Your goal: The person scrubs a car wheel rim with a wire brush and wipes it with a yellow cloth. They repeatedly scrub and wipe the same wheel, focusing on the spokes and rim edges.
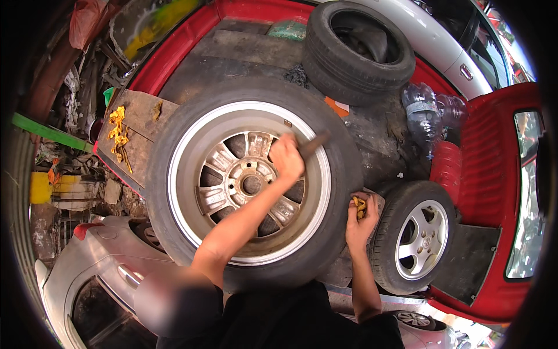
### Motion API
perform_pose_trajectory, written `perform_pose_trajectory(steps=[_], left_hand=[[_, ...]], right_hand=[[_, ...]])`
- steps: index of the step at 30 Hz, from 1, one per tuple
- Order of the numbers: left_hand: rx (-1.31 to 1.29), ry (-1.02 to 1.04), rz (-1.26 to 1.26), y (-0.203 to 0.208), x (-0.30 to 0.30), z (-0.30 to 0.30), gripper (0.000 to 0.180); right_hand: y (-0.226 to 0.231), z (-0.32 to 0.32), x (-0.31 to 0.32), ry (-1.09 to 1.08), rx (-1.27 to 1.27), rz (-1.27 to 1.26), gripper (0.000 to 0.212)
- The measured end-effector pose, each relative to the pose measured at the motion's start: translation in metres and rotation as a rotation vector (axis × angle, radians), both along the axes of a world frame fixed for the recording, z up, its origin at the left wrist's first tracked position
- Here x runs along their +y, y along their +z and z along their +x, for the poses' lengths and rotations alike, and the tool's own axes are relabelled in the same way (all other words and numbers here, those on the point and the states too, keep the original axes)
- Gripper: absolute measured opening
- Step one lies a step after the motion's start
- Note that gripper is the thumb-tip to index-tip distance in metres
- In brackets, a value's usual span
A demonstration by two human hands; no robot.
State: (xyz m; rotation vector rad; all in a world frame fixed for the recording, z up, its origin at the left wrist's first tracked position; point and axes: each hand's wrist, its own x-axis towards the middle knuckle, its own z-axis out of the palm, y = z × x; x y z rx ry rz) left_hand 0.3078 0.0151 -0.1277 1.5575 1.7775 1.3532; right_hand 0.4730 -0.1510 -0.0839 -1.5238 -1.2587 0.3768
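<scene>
A large tyre [343, 198] on a silver alloy wheel [251, 157] lies flat in front of me, with the dusty inner side of the rim facing up. My left hand [288, 158] reaches over the spokes toward the rim's upper right. It is closed on a dark tool [314, 144], whose blurred end points to the rim's inner wall; its exact kind cannot be made out. At the tyre's right edge, my right hand [360, 220] is closed around a crumpled yellow strip [358, 206]. More crumpled yellow strips [118, 138] lie on a brown board left of the tyre.
A loose black tyre [354, 75] lies at the far right. Nearer, a smaller wheel with a silver rim [421, 239] leans upright. Plastic bottles [422, 116] rest against the red truck bed wall [485, 157]. A silver car [110, 256] stands lower left, by piled scrap.
</scene>
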Motion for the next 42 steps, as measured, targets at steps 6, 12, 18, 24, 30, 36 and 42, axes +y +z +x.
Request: perform_pose_trajectory(steps=[6, 12, 18, 24, 30, 36, 42], left_hand=[[0.076, -0.105, 0.122, -0.008, -0.024, 0.003, 0.030], [0.075, 0.051, 0.005, 0.002, 0.014, -0.004, 0.035], [0.025, -0.134, 0.047, -0.007, -0.019, 0.002, 0.035], [-0.020, 0.083, 0.045, 0.001, 0.030, -0.020, 0.038], [-0.168, -0.030, -0.009, 0.003, -0.020, 0.010, 0.036], [-0.095, 0.028, -0.171, 0.009, -0.010, 0.000, 0.037], [-0.430, -0.002, 0.038, 0.001, 0.010, 0.002, 0.036]], right_hand=[[0.001, -0.001, 0.000, -0.012, 0.007, 0.006, 0.016], [0.002, -0.002, 0.000, -0.026, -0.035, -0.008, 0.016], [0.005, -0.002, 0.001, -0.009, -0.059, 0.001, 0.016], [0.007, -0.003, 0.002, -0.011, -0.061, 0.022, 0.014], [0.004, -0.002, -0.001, -0.020, -0.019, -0.013, 0.015], [0.003, -0.002, -0.001, -0.036, -0.006, -0.056, 0.015], [0.001, 0.001, 0.000, -0.029, 0.028, -0.037, 0.015]])
